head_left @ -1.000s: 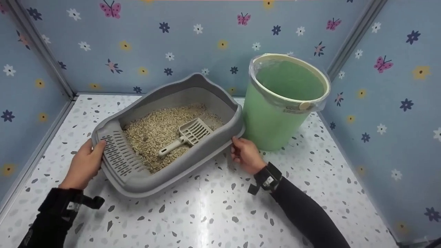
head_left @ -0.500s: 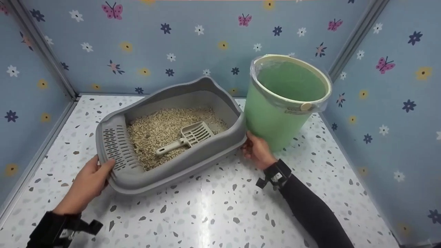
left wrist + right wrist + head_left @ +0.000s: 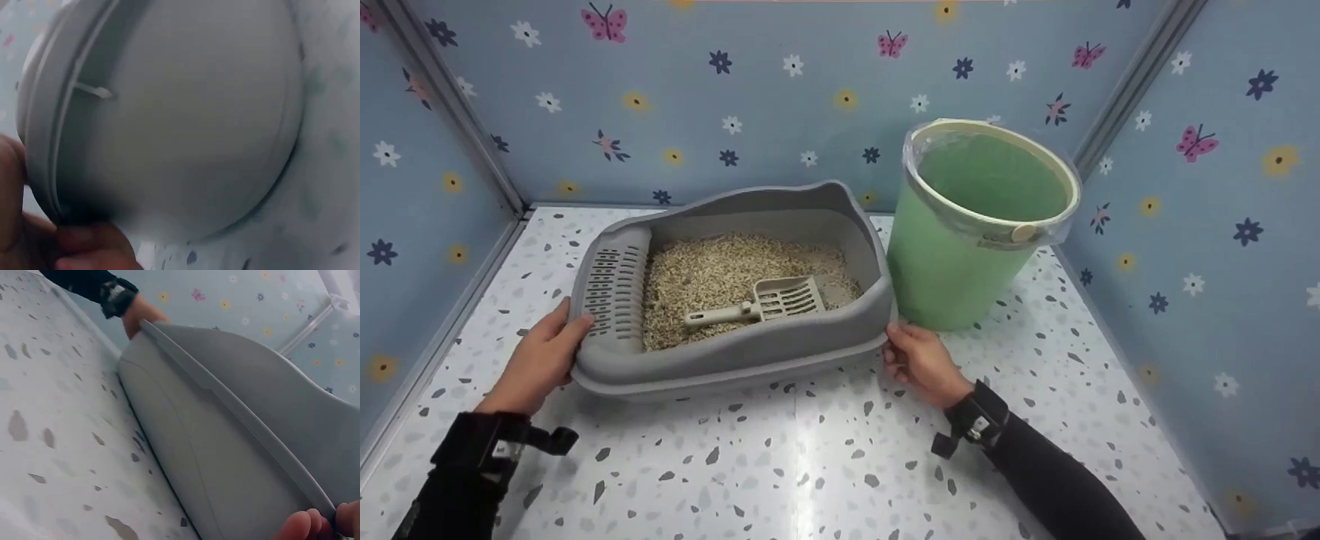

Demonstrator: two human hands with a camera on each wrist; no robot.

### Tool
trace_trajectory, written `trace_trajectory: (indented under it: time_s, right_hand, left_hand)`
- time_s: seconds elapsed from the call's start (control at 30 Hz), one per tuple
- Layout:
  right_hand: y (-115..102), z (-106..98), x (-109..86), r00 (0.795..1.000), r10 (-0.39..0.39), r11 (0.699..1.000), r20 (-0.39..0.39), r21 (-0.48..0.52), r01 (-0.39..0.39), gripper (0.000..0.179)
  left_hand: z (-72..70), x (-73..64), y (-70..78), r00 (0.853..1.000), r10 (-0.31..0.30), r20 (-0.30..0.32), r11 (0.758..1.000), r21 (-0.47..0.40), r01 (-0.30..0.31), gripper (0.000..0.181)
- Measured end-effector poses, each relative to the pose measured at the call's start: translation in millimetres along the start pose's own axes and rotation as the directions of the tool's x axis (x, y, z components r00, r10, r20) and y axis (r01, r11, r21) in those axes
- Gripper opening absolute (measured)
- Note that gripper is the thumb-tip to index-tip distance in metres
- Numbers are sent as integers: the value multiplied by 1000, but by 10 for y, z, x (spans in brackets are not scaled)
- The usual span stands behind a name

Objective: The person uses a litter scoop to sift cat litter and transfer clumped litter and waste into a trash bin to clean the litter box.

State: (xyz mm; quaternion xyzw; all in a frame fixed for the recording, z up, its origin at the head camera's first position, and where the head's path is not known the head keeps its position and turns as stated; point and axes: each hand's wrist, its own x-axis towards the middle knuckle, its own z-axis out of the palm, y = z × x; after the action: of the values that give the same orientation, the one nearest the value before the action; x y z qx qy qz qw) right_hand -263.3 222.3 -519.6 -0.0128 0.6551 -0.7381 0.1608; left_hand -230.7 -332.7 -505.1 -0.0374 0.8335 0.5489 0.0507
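A grey litter box (image 3: 735, 356) with a slotted step at its left end holds tan pellet litter (image 3: 712, 262). On the litter lies a beige litter scoop (image 3: 787, 300), handle to the left. My left hand (image 3: 536, 356) grips the box's left end, thumb on top by the slots and fingers under the rim. With thumb and curled fingers, my right hand (image 3: 922, 360) pinches the rim at the box's near right corner. The right wrist view shows the side of the box (image 3: 169, 416) low over the floor, with fingertips (image 3: 301, 526) under its rim.
A green trash bin (image 3: 952, 270) with a clear plastic liner stands right beside the box's right end. Blue flowered wall panels (image 3: 780, 105) enclose the back and both sides. The floor (image 3: 780, 465) is white with grey speckles.
The litter box has turned clockwise, its long side now nearly level with the back wall. The right hand has moved right and nearer; the scoop turned along with the box.
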Motion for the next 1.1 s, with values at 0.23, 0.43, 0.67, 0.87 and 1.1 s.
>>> trace_trajectory:
  time_s: [0.23,0.43,0.67,0.87,1.1]
  right_hand:
    - [-27,-17,219,998,-23,993,-60,-119,15,51]
    - [-86,-78,527,986,-99,993,-134,-73,89,40]
    - [-24,-33,394,993,-91,996,-78,-12,90,36]
    - [114,143,-38,999,-45,999,29,16,44,35]
    - [140,183,-173,993,17,998,119,-62,-10,42]
  left_hand:
    - [-67,-111,56,993,-94,68,995,-20,96,82]
    - [251,-541,163,992,-119,44,992,-32,120,69]
    - [281,-457,178,998,-64,12,992,-109,65,77]
    - [118,-90,90,995,-51,-91,993,-115,40,71]
    - [140,275,129,971,-81,-227,992,-108,58,65]
